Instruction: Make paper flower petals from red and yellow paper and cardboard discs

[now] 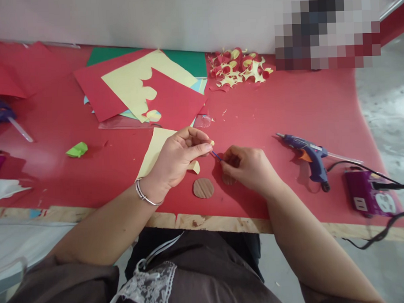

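Observation:
My left hand (pixel 184 154) is closed in a pinch around a small pale-yellow paper piece (pixel 212 142) that shows at its fingertips. Between the two hands runs a thin blue stick (pixel 216 156), its near end pinched by my right hand (pixel 247 167) and its other end at the paper piece. Under my left hand lie a pale-yellow paper sheet (pixel 153 155) and a curled paper strip (pixel 194 167). A round brown ridged disc (pixel 203 188) rests on the table in front of me. A second brown disc (pixel 228 180) is partly hidden beneath my right hand.
To the right lie a blue glue gun (pixel 308 154) and a purple box with cables (pixel 365 192). Behind my hands are stacked red, yellow and green paper sheets (pixel 176 92) and a heap of paper scraps (pixel 237 68). Another glue gun (pixel 0 112) and a green scrap (pixel 77 149) are left.

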Motion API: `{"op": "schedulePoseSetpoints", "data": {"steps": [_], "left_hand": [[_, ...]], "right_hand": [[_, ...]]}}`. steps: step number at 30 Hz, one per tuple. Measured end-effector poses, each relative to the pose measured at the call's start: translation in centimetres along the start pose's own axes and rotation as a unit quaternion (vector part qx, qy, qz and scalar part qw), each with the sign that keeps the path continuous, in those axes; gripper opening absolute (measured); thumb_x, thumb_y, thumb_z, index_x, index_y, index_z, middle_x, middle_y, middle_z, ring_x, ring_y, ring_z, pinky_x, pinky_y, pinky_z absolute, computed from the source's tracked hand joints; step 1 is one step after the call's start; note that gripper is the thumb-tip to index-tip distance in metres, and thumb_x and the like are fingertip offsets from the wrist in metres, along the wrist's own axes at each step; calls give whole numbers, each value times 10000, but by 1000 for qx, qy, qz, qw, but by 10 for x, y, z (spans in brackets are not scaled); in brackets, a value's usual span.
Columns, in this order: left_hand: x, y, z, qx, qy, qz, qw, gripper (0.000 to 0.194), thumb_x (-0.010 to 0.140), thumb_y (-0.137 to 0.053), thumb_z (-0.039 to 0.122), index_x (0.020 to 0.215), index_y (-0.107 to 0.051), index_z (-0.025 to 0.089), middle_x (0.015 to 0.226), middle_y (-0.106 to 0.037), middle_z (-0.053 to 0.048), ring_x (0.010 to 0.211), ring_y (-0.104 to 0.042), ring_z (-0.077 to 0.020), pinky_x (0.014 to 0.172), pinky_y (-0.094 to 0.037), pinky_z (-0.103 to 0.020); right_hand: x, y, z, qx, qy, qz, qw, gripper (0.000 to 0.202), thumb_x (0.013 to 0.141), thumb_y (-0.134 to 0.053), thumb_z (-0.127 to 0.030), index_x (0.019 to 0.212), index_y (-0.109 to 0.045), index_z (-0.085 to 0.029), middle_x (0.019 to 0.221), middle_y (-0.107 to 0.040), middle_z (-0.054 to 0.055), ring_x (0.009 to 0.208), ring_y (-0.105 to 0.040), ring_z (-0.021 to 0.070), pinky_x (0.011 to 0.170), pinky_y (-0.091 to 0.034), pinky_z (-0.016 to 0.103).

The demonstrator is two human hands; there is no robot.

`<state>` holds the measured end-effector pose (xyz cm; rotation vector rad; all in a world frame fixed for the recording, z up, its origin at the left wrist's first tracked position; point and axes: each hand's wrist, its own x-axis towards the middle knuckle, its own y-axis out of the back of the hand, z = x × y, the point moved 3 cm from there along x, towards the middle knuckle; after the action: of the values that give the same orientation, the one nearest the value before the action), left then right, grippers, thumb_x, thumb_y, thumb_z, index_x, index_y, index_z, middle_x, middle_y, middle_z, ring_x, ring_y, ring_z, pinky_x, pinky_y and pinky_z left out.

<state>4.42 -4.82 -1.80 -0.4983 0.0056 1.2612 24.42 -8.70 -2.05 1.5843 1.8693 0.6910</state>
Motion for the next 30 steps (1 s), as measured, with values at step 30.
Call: {"op": "schedulePoseSetpoints", "data": {"steps": [30], "left_hand": [[-4,-10,-7,-114,102,-65,986,183,804,-898,133,850,-723,162,827,-769,14,829,-806,-131,821,-659,-229]], "right_hand": [[-23,12,-22,240,200,337,888,196,974,-798,-381,960,-632,-277,850,-755,39,753,-780,227,597,-653,371]]}}
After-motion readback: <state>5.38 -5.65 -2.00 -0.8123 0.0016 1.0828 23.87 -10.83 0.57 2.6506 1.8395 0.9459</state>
